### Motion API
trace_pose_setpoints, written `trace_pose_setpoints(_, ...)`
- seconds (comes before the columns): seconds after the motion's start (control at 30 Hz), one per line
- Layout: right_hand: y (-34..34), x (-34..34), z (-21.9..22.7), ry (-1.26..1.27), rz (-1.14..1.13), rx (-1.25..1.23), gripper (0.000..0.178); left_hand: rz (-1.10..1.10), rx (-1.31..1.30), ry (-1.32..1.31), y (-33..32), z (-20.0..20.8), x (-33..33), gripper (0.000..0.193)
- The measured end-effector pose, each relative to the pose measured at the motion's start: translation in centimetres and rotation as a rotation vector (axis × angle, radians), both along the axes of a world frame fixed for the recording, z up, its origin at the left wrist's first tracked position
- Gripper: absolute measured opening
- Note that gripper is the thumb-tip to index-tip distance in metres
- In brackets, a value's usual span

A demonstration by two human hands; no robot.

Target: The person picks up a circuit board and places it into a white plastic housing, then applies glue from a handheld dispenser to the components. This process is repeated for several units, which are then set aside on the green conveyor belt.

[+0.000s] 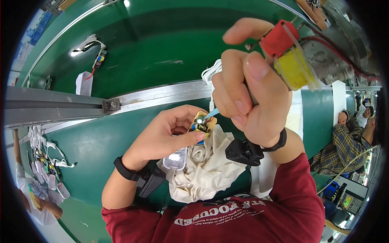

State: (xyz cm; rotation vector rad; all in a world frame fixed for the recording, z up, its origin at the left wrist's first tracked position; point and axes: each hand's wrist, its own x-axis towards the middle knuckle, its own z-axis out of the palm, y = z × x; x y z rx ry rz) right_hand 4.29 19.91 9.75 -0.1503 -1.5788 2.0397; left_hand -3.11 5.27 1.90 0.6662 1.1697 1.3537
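Observation:
My left hand [162, 131] is closed around the edges of a small circuit board [201, 122] with a yellowish rim and several components on it. My right hand [251, 91] is raised close to the camera, its fingers wrapped round a hand tool with a light blue pointed tip [212, 113]. That tip meets the board or hovers just over it; I cannot tell which. Beside the right hand is a bulky grey body with red wrap [279, 38] and yellow wrap [296, 68], apparently part of the same tool. A clear plastic case [176, 159] lies below my left hand.
Crumpled cream cloth [202, 170] lies before me on the green table [93, 150]. A metal rail [142, 96] crosses beyond. White cable [212, 73] is behind my right hand. Another board and white housing [84, 84] lie far left; cabled units [44, 162] are near left. People sit on both sides.

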Motion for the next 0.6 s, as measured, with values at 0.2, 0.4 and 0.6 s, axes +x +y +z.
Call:
trace_pose_setpoints(0.2, -0.2, 0.1, 0.8, 0.029, -0.02, -0.008, 0.038, -0.02, -0.019, -0.015, -0.4, 0.3, -0.3, 0.036)
trace_pose_setpoints(0.4, -0.7, 0.7, 1.7, 0.074, 0.073, -0.081, 0.035, 0.037, -0.003, -0.121, -1.2, -0.4, -1.8, 0.041)
trace_pose_setpoints(0.6, -1.0, 0.7, 1.9, 0.063, 0.168, -0.076, 0.032, 0.17, 0.147, -0.019, 1.1, 2.3, -7.1, 0.042)
